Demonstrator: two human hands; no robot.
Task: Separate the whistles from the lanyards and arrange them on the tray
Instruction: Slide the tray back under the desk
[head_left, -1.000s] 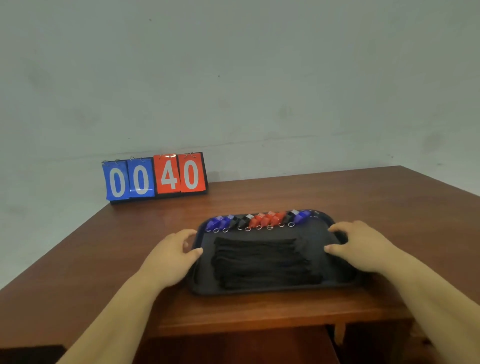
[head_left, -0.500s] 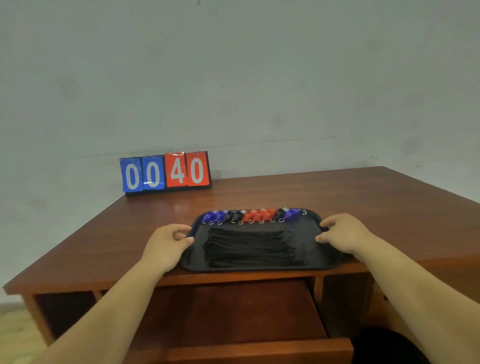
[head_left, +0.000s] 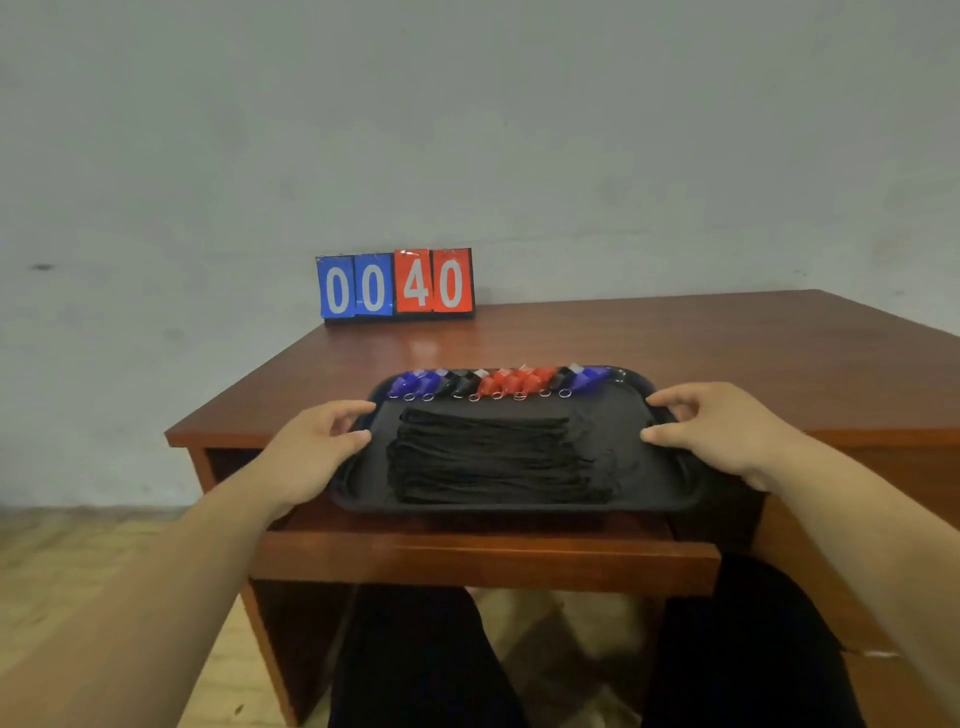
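Observation:
A black tray (head_left: 519, 506) sticks out past the front edge of the wooden table, over an open drawer. Along its far rim lies a row of whistles (head_left: 498, 383): blue, black and red ones side by side, each with a small metal ring. A neat stack of black lanyards (head_left: 493, 457) fills the tray's middle, apart from the whistles. My left hand (head_left: 311, 452) grips the tray's left rim and my right hand (head_left: 722, 431) grips its right rim, thumbs on top.
A flip scoreboard (head_left: 396, 286) reading 00 40 stands at the table's (head_left: 727, 353) back edge against the wall. The pulled-out drawer (head_left: 488, 558) sits under the tray. My legs in dark trousers (head_left: 415, 660) are below, on a wooden floor.
The tray has come toward me with both hands on its rims, from resting on the tabletop to overhanging the drawer. The view has pulled back and tipped down.

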